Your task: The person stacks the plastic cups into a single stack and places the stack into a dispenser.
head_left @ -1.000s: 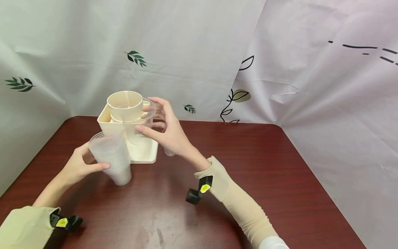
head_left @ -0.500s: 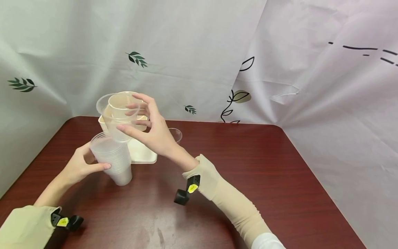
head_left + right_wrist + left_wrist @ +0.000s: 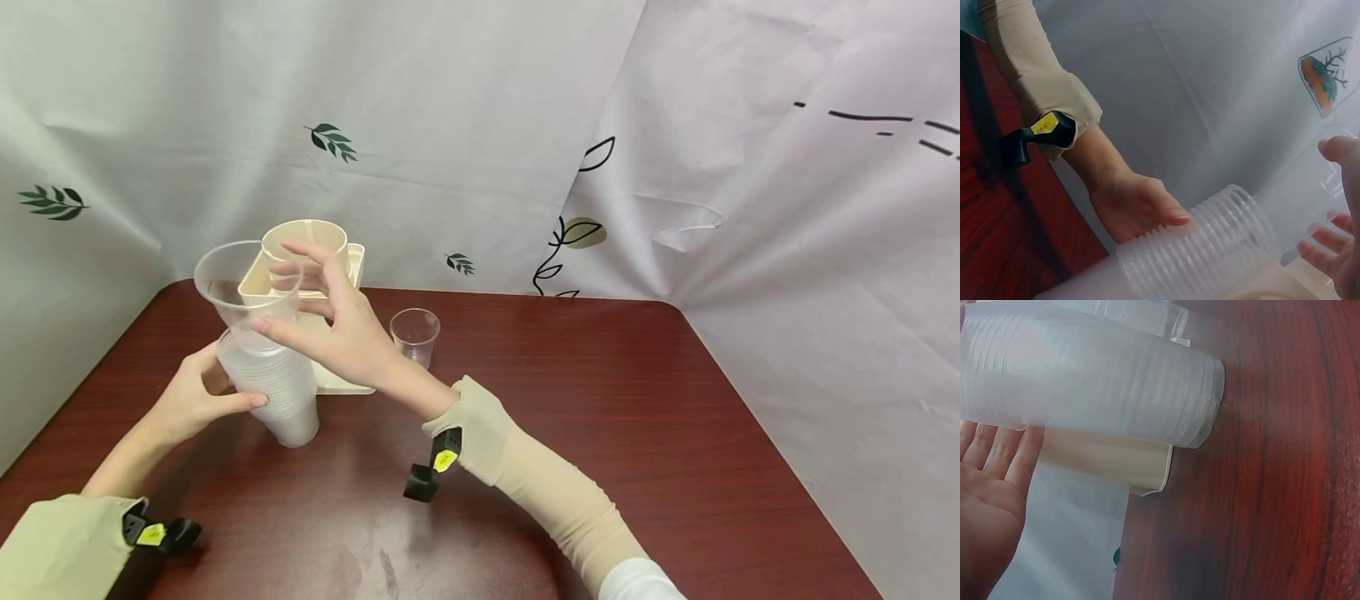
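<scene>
My left hand [image 3: 191, 396] grips a tall stack of nested clear plastic cups [image 3: 279, 390], thumb across the front; the stack tilts slightly. In the left wrist view the stack [image 3: 1097, 378] lies across the top with fingers [image 3: 1000, 450] behind it. A single clear plastic cup [image 3: 228, 302] is held by its side between the thumb and fingers of my right hand [image 3: 337, 329]. Its bottom overlaps the stack's open mouth in the head view. In the right wrist view, this cup [image 3: 1300, 172] is lined up with the stack's rim end [image 3: 1254, 215].
Behind the hands stands a cream plastic holder with a round cup-like top [image 3: 307, 237] and a flat base [image 3: 341, 385], partly hidden. Another clear cup [image 3: 415, 333] stands upright on the dark red table [image 3: 585, 400], right of the holder. A pale curtain [image 3: 465, 125] hangs behind.
My right hand has carried the single cup leftward from before the cream holder to the stack's mouth, then lowered it. The left hand and stack have hardly moved. The standing cup is now uncovered.
</scene>
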`<state>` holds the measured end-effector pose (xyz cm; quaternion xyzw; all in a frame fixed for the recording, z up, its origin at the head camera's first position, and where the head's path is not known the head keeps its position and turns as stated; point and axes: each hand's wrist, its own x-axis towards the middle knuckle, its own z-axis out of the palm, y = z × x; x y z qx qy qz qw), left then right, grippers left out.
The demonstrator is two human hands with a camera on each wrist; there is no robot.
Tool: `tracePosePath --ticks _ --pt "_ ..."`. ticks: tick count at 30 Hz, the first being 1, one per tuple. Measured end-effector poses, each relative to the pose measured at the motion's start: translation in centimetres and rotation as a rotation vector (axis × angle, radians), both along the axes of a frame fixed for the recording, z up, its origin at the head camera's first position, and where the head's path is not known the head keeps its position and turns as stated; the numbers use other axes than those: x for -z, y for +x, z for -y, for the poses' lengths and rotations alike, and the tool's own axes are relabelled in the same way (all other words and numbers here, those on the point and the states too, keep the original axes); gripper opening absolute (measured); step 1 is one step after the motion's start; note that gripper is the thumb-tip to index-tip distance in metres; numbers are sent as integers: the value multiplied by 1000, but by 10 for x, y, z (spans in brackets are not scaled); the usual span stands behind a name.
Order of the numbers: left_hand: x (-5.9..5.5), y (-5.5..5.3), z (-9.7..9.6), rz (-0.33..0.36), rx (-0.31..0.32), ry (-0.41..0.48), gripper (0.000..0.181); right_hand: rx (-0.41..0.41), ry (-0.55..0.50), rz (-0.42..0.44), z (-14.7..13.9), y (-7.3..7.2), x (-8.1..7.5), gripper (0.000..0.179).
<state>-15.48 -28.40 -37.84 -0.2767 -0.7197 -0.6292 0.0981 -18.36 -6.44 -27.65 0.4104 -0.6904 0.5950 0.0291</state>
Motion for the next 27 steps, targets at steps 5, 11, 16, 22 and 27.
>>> tracePosePath --ticks 5,11,16,22,27 --pt "1 -1 0 -13 6 9 79 4 36 -18 3 -1 6 71" --pt "2 -2 0 -20 29 42 78 16 113 -47 5 0 12 70" --pt "2 -2 0 -25 50 61 77 32 184 -62 7 -1 15 72" --pt "3 -3 0 -42 72 71 75 30 237 -41 7 -2 20 74" --pt "2 -2 0 -36 54 53 76 31 244 -35 5 -1 26 71"
